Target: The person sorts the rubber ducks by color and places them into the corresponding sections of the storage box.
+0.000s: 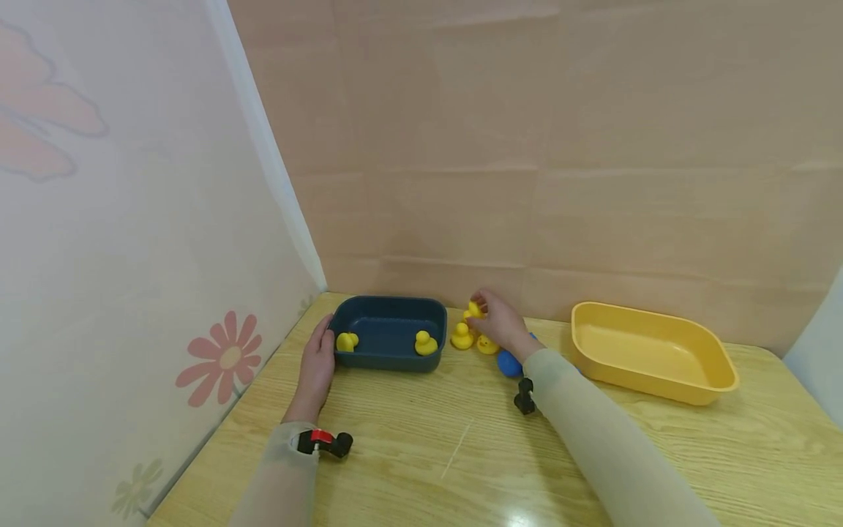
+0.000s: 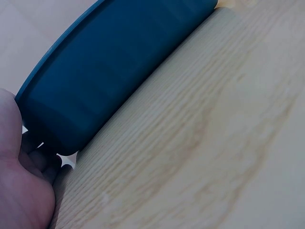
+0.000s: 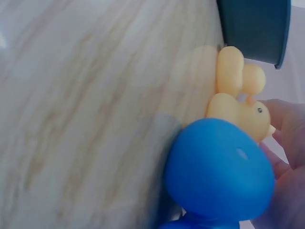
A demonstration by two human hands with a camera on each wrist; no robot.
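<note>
My left hand (image 1: 318, 359) rests against the left end of a dark blue bin (image 1: 388, 362), its fingers along the outer wall. In the left wrist view the thumb side touches the bin's corner near the rim. Inside the bin, one yellow rubber duck (image 1: 346, 342) sits at the left and another duck (image 1: 425, 343) at the right. Beyond the bin's right end, my right hand (image 1: 502, 322) pinches a yellow rubber duck (image 1: 474, 309). Beside it on the table are a duck (image 1: 462, 337) and another duck (image 1: 487, 345). Close under the right wrist lies a blue rounded toy (image 3: 219, 169), partly hidden in the head view.
A yellow bin (image 1: 652, 373) stands at the right on the wooden table (image 1: 421, 446). Brown paper (image 1: 448, 146) covers the back wall, right behind the bins. A white flowered sheet (image 1: 132, 293) borders the table on the left.
</note>
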